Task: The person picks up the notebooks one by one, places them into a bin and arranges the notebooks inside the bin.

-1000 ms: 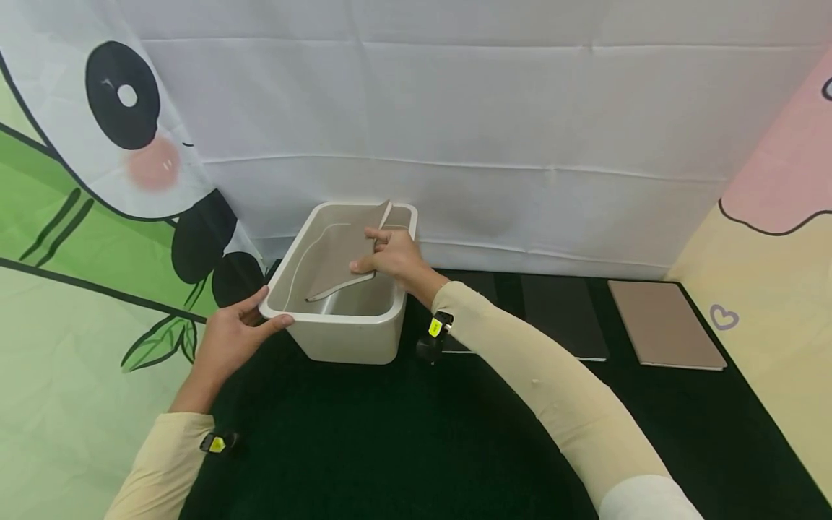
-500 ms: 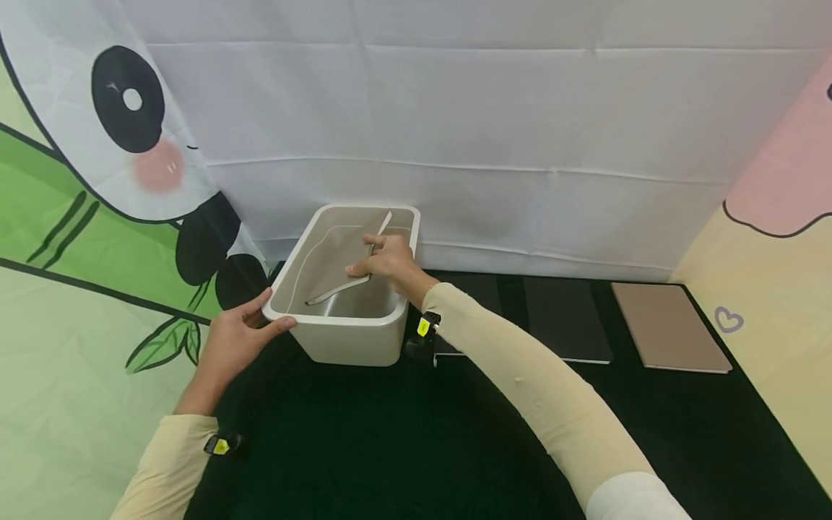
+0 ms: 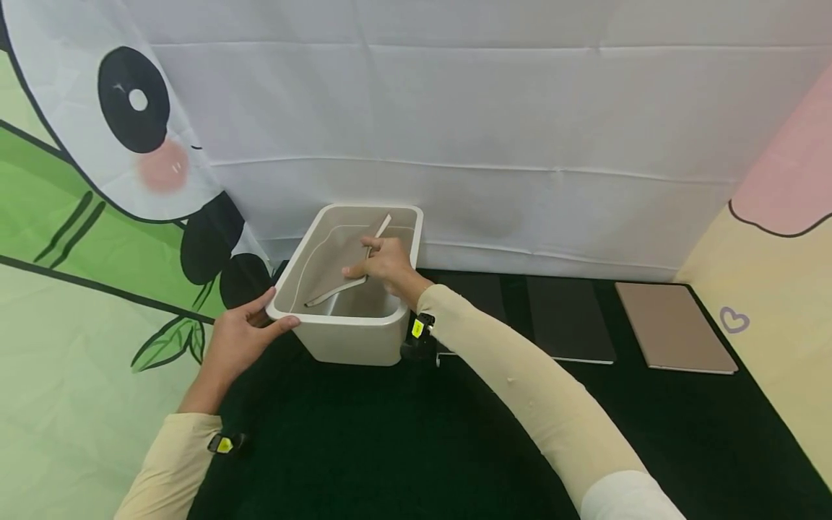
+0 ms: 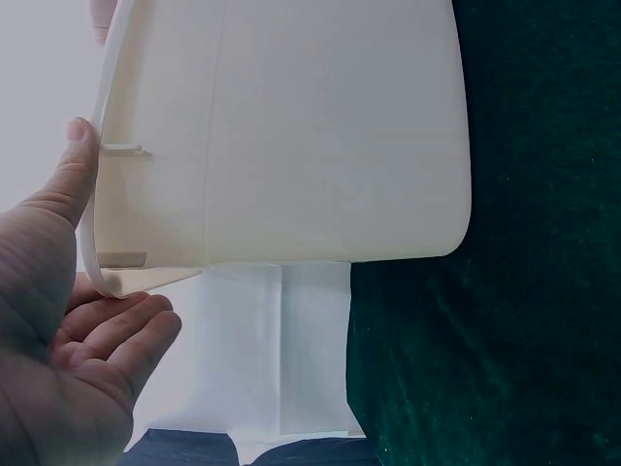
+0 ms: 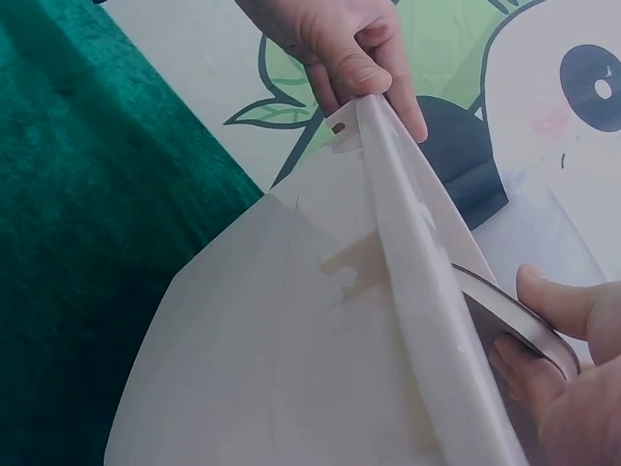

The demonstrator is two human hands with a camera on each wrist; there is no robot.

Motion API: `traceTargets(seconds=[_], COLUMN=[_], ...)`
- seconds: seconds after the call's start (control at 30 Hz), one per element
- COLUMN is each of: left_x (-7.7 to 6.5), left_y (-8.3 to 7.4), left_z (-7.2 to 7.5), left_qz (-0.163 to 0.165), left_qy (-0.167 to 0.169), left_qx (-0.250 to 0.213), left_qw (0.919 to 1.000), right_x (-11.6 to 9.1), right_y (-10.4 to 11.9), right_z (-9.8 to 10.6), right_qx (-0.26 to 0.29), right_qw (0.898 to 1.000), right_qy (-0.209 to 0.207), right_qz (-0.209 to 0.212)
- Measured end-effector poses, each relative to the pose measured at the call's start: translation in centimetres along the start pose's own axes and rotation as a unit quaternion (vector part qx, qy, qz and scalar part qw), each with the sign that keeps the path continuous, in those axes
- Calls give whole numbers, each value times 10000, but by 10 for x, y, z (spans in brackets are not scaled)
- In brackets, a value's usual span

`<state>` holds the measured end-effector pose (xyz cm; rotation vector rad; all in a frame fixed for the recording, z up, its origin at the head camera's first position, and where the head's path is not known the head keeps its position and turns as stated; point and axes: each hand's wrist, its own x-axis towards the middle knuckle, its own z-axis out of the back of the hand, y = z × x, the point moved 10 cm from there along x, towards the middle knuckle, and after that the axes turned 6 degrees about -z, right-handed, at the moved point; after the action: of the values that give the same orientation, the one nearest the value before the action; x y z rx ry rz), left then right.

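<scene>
Against the white backdrop [image 3: 487, 123]: pale rectangular bin [image 3: 351, 343], upright on the green-covered worktop [image 3: 390, 440], mouth up.
Held notebook [image 3: 338, 291]: inside the bin's mouth, bowed, thin edge showing; that edge slants from far right to near left (whether its lower side touches the bottom, cannot tell).
Right hand [image 3: 391, 266]: nearer of the two; comes over the bin's right side, fingers narrow, notebook pinched between them and the thumb about mid-edge.
Left hand [image 3: 237, 339]: grips the rim at the near left corner, thumb along the front; apart from the notebook's near left end.
Right of bin: beige notebook [image 3: 676, 327] farthest out, black notebook [image 3: 572, 318] next, another dark one partly behind the sleeve [image 3: 513, 379]; all flat.
</scene>
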<state>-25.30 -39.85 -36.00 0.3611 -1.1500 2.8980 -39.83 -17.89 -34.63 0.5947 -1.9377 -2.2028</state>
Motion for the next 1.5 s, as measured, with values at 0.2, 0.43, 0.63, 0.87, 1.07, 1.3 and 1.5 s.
traceTargets(seconds=[0.2,0.43,0.63,0.87,1.07,1.3,1.5], left_x=[-1,-2,-1,-1,2,2,2], left_y=[0,1,1,3,2,-1,0], left_z=[0,1,3,3,4,4,3], left_qz=[20,6,-32,23,69,6,-50], left_qy=[-1,-23,-57,-32,2,-23,-72], left_qx=[-9,-54,13,33,22,24,-31], left_qw=[10000,10000,10000,10000,10000,10000,10000], right_x=[1,4,3,0,-4,-13,-25], right_y=[-3,-9,-11,-5,13,23,23], right_z=[-2,-7,-9,-5,10,27,43], right_qx=[-230,-536,-554,-329,-564,-476,-40], right_qw=[9996,9980,9975,9987,9959,9973,9993], right_qy=[-106,-215,-229,-385,-676,-452,123], right_qz=[-114,-275,-370,-78,206,335,363])
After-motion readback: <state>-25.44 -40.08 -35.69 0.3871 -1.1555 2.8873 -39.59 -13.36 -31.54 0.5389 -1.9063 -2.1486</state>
